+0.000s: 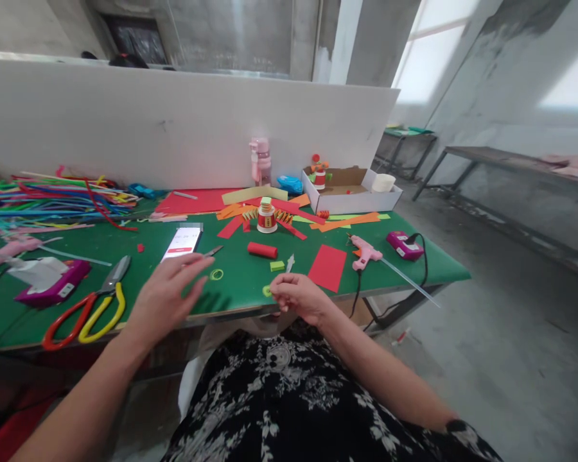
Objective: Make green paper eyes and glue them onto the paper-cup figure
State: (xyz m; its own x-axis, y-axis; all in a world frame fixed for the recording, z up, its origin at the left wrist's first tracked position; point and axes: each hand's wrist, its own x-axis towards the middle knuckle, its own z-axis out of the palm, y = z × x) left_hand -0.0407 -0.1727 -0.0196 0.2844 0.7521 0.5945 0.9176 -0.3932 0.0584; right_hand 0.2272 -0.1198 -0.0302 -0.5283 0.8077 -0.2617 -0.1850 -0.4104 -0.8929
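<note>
Right hand [298, 296] is curled nearly closed at the table edge [231, 312], pinching a small green paper ring [267, 290] — looks like mid-assembly on a paper craft. Left hand [166, 296] hovers open and empty, another green ring [216, 274] at its 1 o'clock — reaching it needs a careful fingertip pinch.

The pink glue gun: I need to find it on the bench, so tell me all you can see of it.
The pink glue gun looks plastic and lies on its side on the green table, right of the red paper sheet. A clear glue stick juts from it past the table edge. A dark cord drops from its handle. No hand touches it.
</note>
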